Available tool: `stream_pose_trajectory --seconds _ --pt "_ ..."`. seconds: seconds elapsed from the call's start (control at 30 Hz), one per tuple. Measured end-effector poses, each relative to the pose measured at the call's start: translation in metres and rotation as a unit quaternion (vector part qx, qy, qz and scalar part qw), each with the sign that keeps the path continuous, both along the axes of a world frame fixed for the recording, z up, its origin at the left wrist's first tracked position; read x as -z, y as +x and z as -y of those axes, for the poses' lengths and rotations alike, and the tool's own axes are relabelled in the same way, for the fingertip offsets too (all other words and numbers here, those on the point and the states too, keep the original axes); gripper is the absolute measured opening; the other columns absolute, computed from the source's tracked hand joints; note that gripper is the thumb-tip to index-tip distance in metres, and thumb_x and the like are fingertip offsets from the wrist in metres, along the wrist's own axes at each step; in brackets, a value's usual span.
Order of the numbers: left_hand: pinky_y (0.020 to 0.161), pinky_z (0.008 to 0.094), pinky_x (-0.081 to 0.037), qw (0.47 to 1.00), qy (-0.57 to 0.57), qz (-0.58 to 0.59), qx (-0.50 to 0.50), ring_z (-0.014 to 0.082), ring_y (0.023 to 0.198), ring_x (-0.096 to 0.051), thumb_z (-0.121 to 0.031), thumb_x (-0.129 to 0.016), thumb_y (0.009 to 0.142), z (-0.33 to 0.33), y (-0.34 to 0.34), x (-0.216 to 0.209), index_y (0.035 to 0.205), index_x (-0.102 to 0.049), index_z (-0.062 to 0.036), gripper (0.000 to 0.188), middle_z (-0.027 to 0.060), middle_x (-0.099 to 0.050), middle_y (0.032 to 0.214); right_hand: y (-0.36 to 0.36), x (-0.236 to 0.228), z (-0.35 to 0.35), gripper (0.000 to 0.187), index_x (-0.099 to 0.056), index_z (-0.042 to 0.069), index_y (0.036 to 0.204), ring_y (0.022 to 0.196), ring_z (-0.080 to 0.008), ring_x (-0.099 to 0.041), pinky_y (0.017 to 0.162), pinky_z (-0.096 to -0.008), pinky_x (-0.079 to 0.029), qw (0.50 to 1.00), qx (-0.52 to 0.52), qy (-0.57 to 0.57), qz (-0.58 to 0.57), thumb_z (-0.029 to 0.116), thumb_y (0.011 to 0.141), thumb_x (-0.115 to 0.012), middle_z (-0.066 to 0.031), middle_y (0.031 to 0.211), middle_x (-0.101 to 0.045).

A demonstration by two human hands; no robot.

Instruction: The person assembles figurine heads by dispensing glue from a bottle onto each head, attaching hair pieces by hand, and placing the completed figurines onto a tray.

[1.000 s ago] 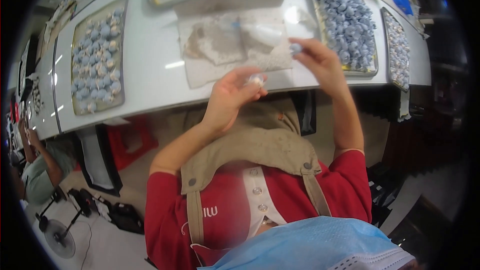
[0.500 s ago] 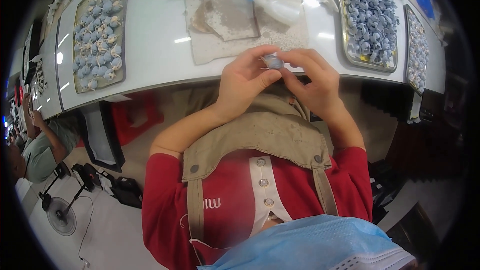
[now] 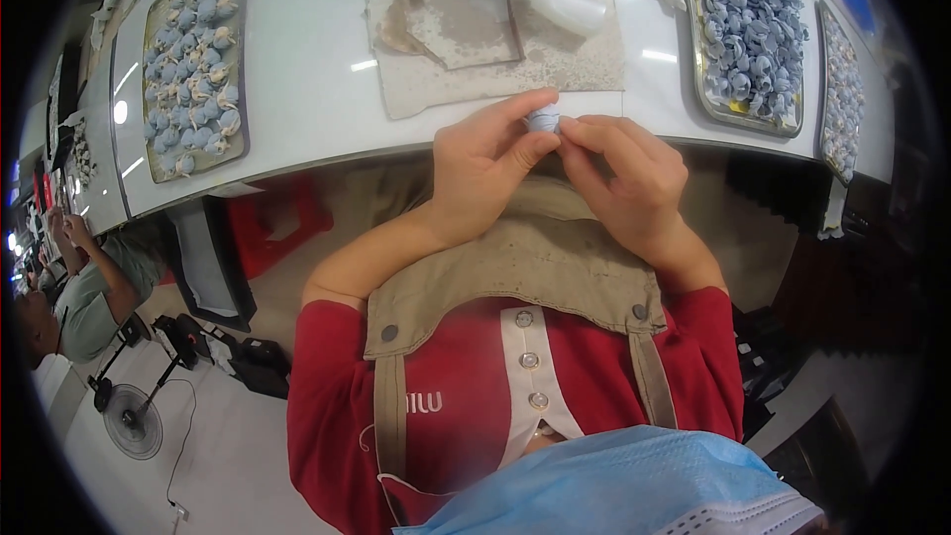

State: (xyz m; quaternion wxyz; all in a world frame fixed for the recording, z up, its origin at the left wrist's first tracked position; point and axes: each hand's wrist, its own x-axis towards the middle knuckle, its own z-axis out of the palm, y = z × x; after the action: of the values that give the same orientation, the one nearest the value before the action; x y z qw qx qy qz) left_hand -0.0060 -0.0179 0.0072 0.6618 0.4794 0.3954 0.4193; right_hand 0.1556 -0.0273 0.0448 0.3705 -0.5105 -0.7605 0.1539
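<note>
A small rounded blue-grey piece (image 3: pixel 543 119) with a dark curved line across it is held up just over the table's near edge. My left hand (image 3: pixel 487 160) is closed around its left side, with the thumb below and the fingers above. From the right, the thumb and forefinger of my right hand (image 3: pixel 631 170) pinch at its right edge. Whether anything finer is between those fingertips is too small to tell.
A stained board (image 3: pixel 416 99) lies ahead, bearing a white squeeze bottle (image 3: pixel 573 8) with a blue tip. Trays of blue-grey pieces stand left (image 3: pixel 244 0) and right (image 3: pixel 755 125). Another tray (image 3: pixel 842 89) is farther right. A person (image 3: pixel 99 282) works at far left, above a fan (image 3: pixel 132 421).
The piece has turned in my fingers: pale strands showed on its left before, and a smoother side with a dark line shows now. My right hand has shifted slightly right and down.
</note>
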Motion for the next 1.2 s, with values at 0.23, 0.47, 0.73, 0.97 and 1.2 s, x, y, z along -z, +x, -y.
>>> stream_pose_trajectory --seconds 0.23,0.47,0.73,0.97,1.2 --pt "0.076 0.0226 -0.047 0.998 0.051 0.013 0.014 0.01 0.086 -0.057 -0.004 -0.06 0.085 -0.007 -0.006 -0.008 0.109 -0.057 0.0026 0.025 0.0072 -0.062 0.098 0.01 -0.004 -0.009 0.021 -0.061 0.004 0.09 0.07 -0.0178 -0.061 0.061 -0.0264 -0.049 0.993 -0.042 -0.1 -0.049 0.003 0.07 -0.07 -0.0066 0.081 -0.062" --pt "0.085 0.0265 -0.047 0.981 -0.026 0.163 0.103 0.0168 0.1 -0.055 -0.003 -0.058 0.085 -0.006 -0.007 -0.008 0.117 -0.051 0.0032 0.034 0.0117 -0.054 0.118 0.018 0.008 -0.016 0.05 -0.051 0.001 0.121 0.098 -0.012 -0.054 0.084 -0.0266 -0.047 0.816 -0.156 -0.411 -0.375 0.0 0.073 -0.068 -0.0063 0.108 -0.057" --pt "0.081 0.0248 -0.048 0.985 0.129 0.058 0.096 0.0153 0.093 -0.059 -0.008 -0.061 0.084 -0.005 -0.009 -0.007 0.109 -0.057 0.0032 0.028 0.0117 -0.062 0.104 0.015 0.019 -0.012 0.041 -0.058 0.0 0.108 0.09 -0.0135 -0.06 0.081 -0.0266 -0.049 0.846 -0.174 -0.323 -0.388 0.006 0.071 -0.073 -0.0082 0.101 -0.063" --pt "0.079 0.024 -0.048 0.984 0.13 0.067 0.104 0.0147 0.09 -0.06 -0.009 -0.061 0.084 -0.005 -0.007 -0.006 0.107 -0.059 0.0026 0.026 0.0112 -0.063 0.102 0.019 0.018 -0.012 0.036 -0.061 0.001 0.101 0.086 -0.014 -0.063 0.077 -0.0262 -0.05 0.884 -0.186 -0.269 -0.336 0.01 0.069 -0.075 -0.0071 0.093 -0.066" --pt "0.083 0.0255 -0.047 0.983 0.112 0.088 0.118 0.0159 0.094 -0.059 -0.011 -0.06 0.086 -0.005 -0.005 -0.006 0.109 -0.057 0.0029 0.028 0.012 -0.062 0.104 0.02 0.018 -0.012 0.037 -0.061 0.001 0.104 0.082 -0.0127 -0.062 0.076 -0.0248 -0.05 0.885 -0.198 -0.248 -0.34 0.008 0.07 -0.074 -0.0064 0.092 -0.065"
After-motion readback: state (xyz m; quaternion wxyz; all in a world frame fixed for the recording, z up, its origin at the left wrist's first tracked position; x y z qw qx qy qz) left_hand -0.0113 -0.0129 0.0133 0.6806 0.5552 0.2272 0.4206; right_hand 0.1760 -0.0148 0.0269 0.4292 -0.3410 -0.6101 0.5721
